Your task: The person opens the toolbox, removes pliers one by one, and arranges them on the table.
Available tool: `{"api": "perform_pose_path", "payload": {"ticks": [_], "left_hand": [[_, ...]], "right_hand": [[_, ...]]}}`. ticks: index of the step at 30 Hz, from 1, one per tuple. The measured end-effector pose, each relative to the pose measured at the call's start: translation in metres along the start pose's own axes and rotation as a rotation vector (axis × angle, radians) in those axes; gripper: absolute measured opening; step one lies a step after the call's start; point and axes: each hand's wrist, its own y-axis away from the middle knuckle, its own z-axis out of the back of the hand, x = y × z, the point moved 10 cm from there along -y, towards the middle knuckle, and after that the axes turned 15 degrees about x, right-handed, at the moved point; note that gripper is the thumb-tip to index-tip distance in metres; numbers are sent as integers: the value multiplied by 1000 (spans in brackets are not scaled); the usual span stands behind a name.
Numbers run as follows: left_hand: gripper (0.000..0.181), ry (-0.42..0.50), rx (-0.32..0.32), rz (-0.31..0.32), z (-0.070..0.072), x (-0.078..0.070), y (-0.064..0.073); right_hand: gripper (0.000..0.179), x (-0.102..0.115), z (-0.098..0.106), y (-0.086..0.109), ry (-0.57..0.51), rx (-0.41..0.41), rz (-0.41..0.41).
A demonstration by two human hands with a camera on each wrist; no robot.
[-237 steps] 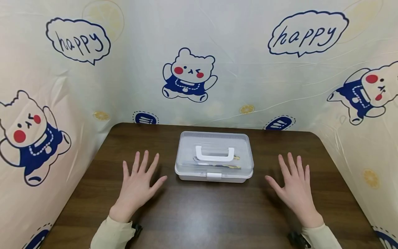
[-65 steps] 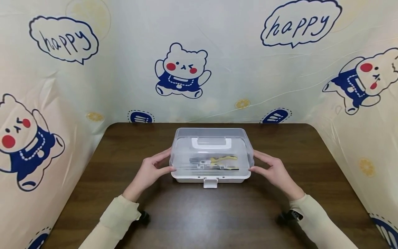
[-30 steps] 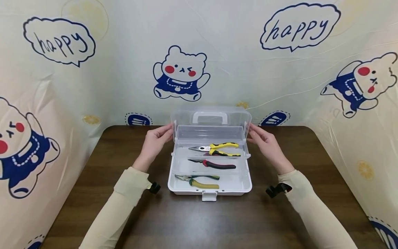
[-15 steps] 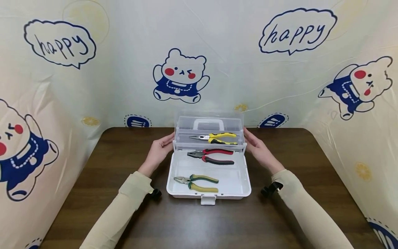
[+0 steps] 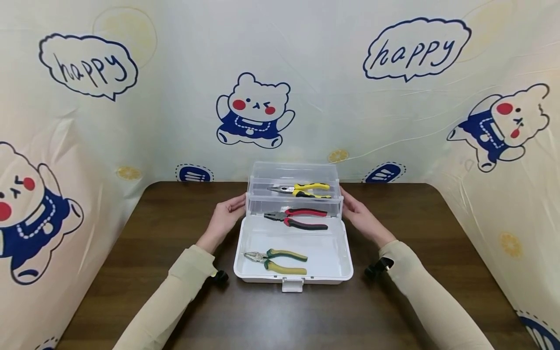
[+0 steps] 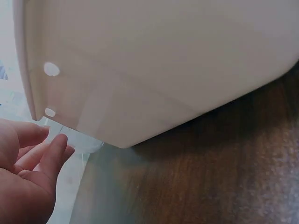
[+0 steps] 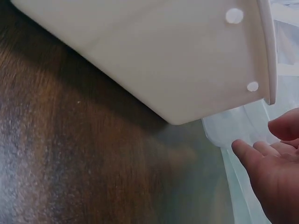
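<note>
A white toolbox [image 5: 293, 278] stands unlatched at the table's middle, its translucent trays [image 5: 294, 206] raised toward the back. Green-and-yellow pliers [image 5: 286, 267] lie in the front of the base. Red-and-black pliers [image 5: 306, 225] lie toward the back of the base, below the trays. Yellow-and-black long-nose pliers [image 5: 311, 186] show in a tray. My left hand [image 5: 223, 218] is at the box's back left, fingers loosely bent by the translucent lid [image 6: 93, 145]. My right hand [image 5: 363, 214] is at the back right, thumb and fingers apart beside the lid [image 7: 233, 126].
The brown wooden table [image 5: 288, 321] stretches out around the box. A patterned cloth [image 5: 315, 107] hangs close behind the table and along both sides. The front latch [image 5: 292, 285] hangs down over the box's near edge.
The lid was first closed and latched. It has since swung up and back, raising the trays and baring the pliers. Over the last second, lid and handle have dropped behind the trays.
</note>
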Motion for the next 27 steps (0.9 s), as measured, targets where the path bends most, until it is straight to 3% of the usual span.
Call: {"api": "perform_pose_path", "payload": {"ticks": [9,16,22,27], "left_hand": [[45,59,2,35,-2,12,5],[43,188,-25,38,-3,16,6],[43,97,-32,84,-4,13,14],[35,44,31,143,-7,8,36]], "right_hand": [[62,-8,-3,1,64,-10,-29],[60,-11,1,3,76,-43,-46],[55,-10,8,9,225,-105,-100],[43,-3,15,24,305,-205,-92]]}}
